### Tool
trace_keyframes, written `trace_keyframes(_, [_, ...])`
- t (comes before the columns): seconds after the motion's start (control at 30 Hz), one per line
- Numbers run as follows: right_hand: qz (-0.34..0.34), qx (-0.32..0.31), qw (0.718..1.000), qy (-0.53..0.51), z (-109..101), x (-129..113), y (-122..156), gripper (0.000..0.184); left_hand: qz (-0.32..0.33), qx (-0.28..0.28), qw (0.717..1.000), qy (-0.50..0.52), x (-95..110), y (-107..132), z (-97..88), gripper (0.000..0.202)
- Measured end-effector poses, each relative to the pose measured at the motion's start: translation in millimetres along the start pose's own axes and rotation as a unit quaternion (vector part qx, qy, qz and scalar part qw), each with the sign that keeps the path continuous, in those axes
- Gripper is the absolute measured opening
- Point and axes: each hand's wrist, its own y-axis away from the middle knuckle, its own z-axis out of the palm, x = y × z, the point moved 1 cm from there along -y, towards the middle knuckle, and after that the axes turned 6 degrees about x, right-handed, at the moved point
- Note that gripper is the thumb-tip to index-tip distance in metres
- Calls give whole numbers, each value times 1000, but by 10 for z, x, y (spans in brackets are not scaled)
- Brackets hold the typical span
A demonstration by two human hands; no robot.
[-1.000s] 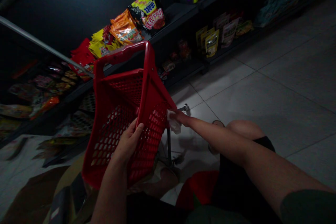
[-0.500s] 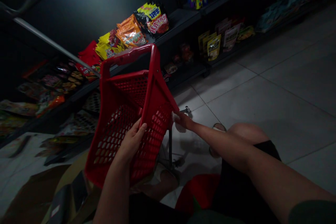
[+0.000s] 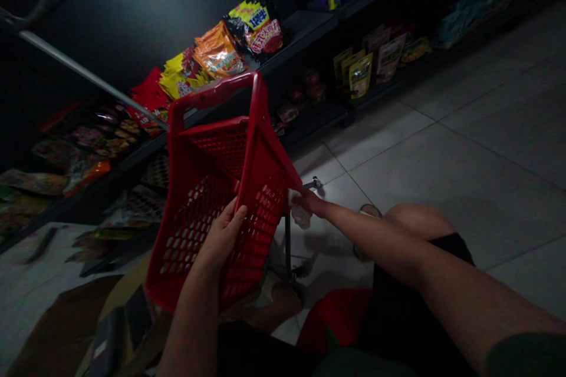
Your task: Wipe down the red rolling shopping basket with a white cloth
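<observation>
A red plastic shopping basket [image 3: 207, 188] is tilted on its side in front of me, handle up. My left hand [image 3: 221, 235] grips its near rim, fingers curled over the edge. My right hand [image 3: 305, 203] reaches out to the basket's outer right side and is closed on a white cloth [image 3: 298, 215] pressed against the red mesh wall. My bare knee [image 3: 415, 221] is raised below that arm.
Dark shelves [image 3: 300, 26] with bright snack bags [image 3: 216, 53] run along the back. More packets [image 3: 360, 73] stand on a lower shelf. A thin metal stand [image 3: 287, 241] rises from the pale tiled floor [image 3: 464, 147]. Cardboard [image 3: 57, 324] lies at the lower left.
The view shifted slightly; the basket sits a little more to the right. My right hand with the cloth has moved a little along the basket's side. My left hand keeps its grip.
</observation>
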Motion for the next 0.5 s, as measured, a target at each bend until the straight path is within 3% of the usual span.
trace_keyframes(0.17, [-41, 25, 998, 33, -105, -18, 72, 46, 13, -2, 1000, 7, -7, 2, 13, 61])
trace_keyframes(0.3, [-94, 20, 989, 113, 46, -37, 139, 49, 10, -2, 1000, 11, 17, 9, 38, 60])
trace_keyframes(0.5, [-85, 8, 990, 108, 244, -19, 249, 66, 9, -4, 1000, 10, 36, 6, 64, 59])
